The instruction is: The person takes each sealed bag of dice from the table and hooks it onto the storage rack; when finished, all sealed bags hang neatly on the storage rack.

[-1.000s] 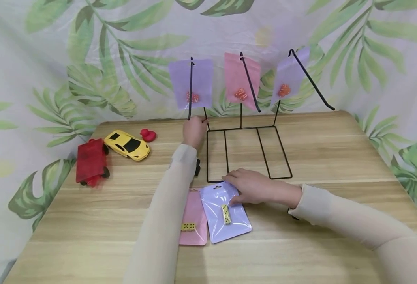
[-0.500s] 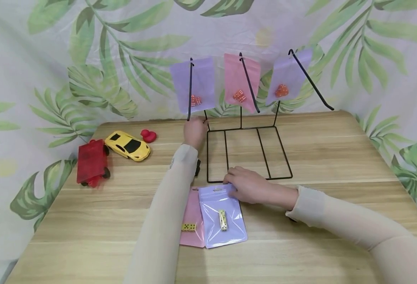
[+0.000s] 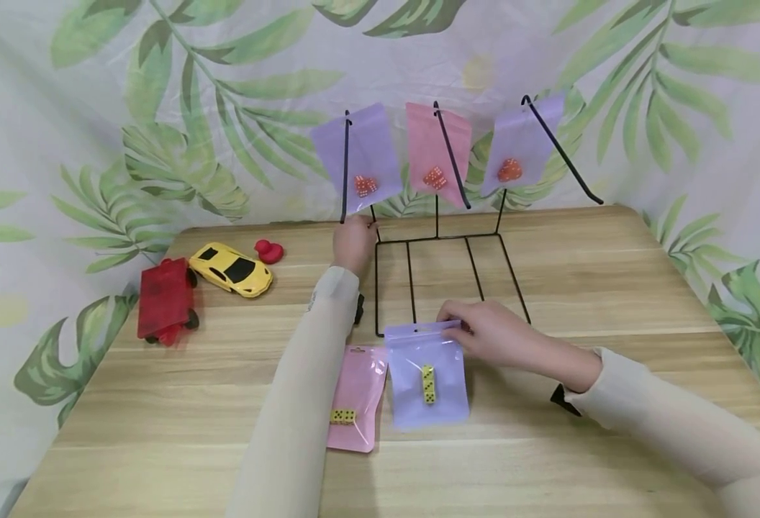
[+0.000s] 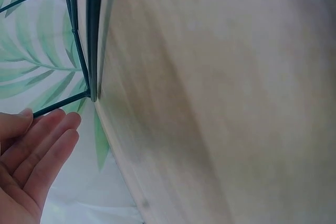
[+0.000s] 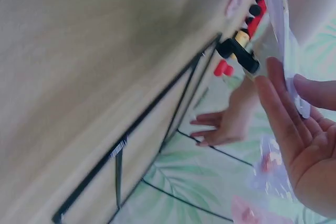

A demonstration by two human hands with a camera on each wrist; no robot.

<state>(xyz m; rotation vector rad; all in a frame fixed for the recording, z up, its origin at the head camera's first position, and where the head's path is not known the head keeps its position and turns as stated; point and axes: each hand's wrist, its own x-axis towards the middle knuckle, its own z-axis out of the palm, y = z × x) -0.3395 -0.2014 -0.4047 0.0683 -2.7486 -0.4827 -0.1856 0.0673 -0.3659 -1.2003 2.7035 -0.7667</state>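
Observation:
My right hand pinches the top corner of a light purple zip pouch with several yellow dice inside. The pouch is lifted above the table; the right wrist view shows it edge-on between thumb and fingers. At the back, my left hand holds the left upright of a black wire display rack. In the left wrist view, thumb and index finger pinch that wire, with the other fingers extended. A pink pouch with yellow dice lies on the table, partly hidden by the left sleeve.
From the rack's hooks hang a purple pouch, a pink pouch and another purple pouch, each with red dice. On the left stand a red toy vehicle, a yellow toy car and a red rubber duck.
The right hand has raised the purple pouch off the table and moved it slightly right, apart from the pink one. The hanging left pouch has swung. The left hand stays on the rack.

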